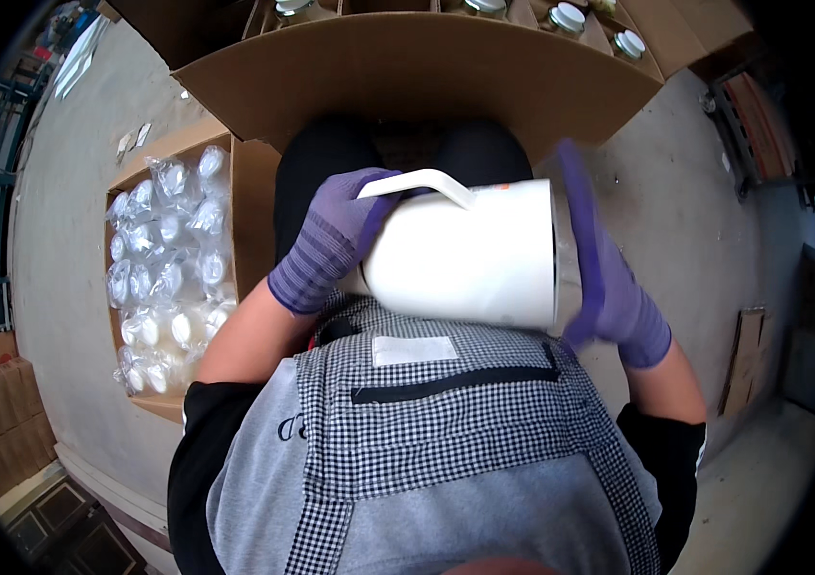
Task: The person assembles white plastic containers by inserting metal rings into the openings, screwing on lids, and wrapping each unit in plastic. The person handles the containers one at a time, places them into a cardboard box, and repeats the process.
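Observation:
A white handled jug (465,254) lies on its side over my lap, its curved white handle uppermost. My left hand (336,235), in a purple glove, grips it at the handle and the left end, and part of the fingers is hidden behind the handle. At the jug's right end my right hand (609,278), also gloved in purple, is held upright with its fingers stretched out. This hand is slightly blurred. Something pale and see-through shows between its palm and the jug's rim; I cannot make out what it is, nor whether the palm touches it.
A large brown carton (407,81) stands in front of my knees, with several white-capped bottles (566,17) in its compartments. To my left, an open carton (249,201) holds several plastic-wrapped white items (170,230). Flattened cardboard (745,355) lies on the floor at right.

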The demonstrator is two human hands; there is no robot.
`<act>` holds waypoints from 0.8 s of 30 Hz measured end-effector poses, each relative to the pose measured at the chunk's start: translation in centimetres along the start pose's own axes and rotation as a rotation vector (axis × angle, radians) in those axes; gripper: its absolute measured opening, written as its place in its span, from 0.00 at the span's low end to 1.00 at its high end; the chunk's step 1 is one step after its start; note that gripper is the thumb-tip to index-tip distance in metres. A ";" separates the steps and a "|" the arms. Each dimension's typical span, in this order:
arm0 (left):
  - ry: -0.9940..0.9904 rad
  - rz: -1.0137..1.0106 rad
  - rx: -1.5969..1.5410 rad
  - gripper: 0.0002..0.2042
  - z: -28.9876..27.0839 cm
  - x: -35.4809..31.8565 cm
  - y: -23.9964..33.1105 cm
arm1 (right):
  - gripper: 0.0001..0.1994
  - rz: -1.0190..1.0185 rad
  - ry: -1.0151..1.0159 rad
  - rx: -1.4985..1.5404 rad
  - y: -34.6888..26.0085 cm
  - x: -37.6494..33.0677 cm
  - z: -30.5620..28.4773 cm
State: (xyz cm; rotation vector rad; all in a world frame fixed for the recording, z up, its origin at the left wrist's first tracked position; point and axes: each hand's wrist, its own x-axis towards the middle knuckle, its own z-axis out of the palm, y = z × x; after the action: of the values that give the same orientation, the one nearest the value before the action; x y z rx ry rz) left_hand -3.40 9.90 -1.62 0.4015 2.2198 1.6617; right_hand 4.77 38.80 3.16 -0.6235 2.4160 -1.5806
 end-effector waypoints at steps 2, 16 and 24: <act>-0.084 0.486 0.327 0.13 0.1 1.2 -1.4 | 0.60 -0.280 0.008 -0.275 -1.7 0.3 0.5; -0.054 -0.015 -0.261 0.14 0.1 3.1 -6.9 | 0.37 -0.075 0.521 -1.392 8.2 20.2 -25.4; -0.350 -0.078 -0.508 0.15 -1.0 6.2 -6.9 | 0.17 -0.184 0.152 -1.467 4.7 17.5 -27.9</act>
State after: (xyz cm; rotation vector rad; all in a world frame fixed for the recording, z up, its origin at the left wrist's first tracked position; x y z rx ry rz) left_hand -9.60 9.68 -8.62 0.4211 1.4835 1.8650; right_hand -22.52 55.74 11.68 -0.8805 3.3441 0.4569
